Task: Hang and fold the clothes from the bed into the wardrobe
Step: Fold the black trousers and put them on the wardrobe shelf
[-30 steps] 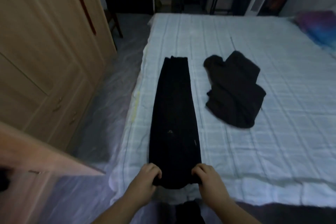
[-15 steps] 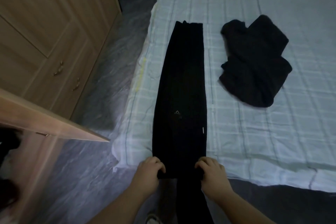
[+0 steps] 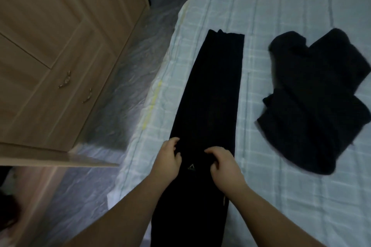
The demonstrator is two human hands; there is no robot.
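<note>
Wardrobe [image 3: 60,56] stands at far left, doors closed, apart from the bed [image 3: 281,196]. Left hand [image 3: 167,161] rests on the black trousers [image 3: 212,96], fingers curled at the left edge; whether cloth is actually pinched cannot be confirmed in this dim view. Right hand [image 3: 224,164] likewise, fingers bent onto the fabric beside a small logo. Trousers lie flat, long axis running directly away from both hands, which sit level. Judgement: a lengthwise fold follows. 1 crumpled dark garment [image 3: 313,102] lies right, well apart.
</note>
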